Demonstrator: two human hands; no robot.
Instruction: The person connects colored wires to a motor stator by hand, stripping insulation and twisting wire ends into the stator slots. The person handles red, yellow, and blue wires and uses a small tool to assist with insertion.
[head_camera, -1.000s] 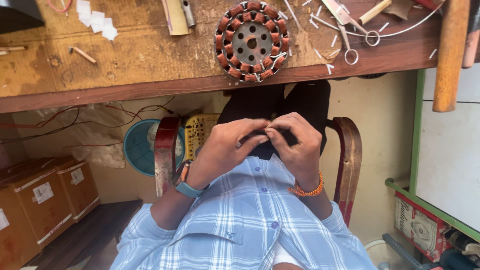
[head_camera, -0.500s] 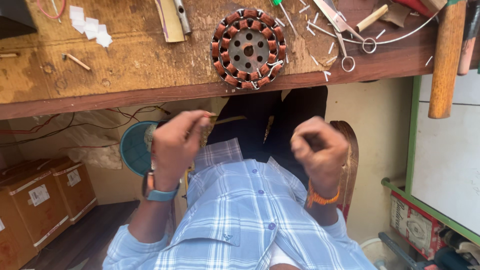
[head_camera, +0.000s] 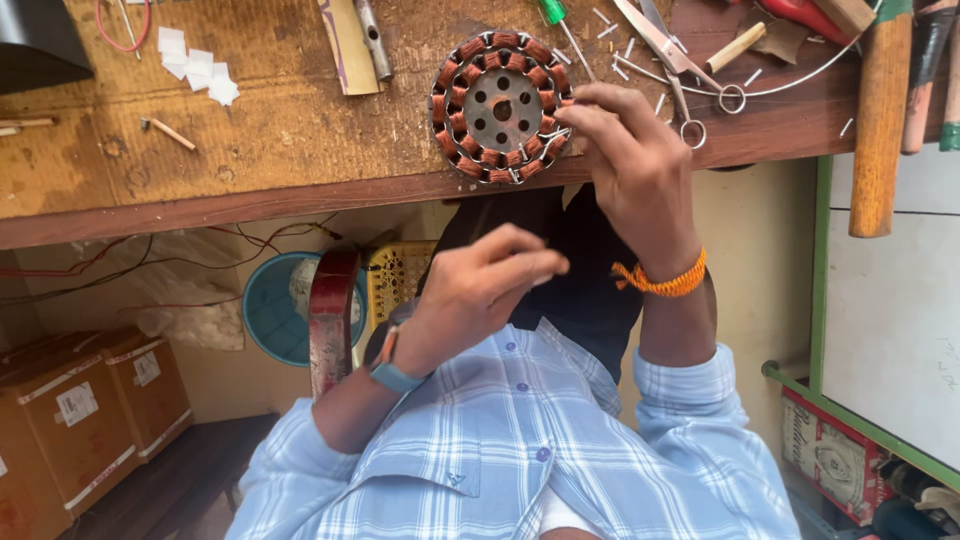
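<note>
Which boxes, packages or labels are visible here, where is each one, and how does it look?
Brown cardboard boxes: floor, lower left; each has a white rectangular label.
Printed carton: lower right, below the green frame; red and cream.
White paper slips: wooden bench, upper left; small, blank.

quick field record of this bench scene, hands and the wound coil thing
setting: worn wooden workbench seen from above, person seated at it in a blue checked shirt
right hand: fingertips on the right edge of the round stator with copper windings
left hand: held below the bench edge, fingers pinched together, contents not visible
nearby: scissors, hammer handle, white paper slips
</note>
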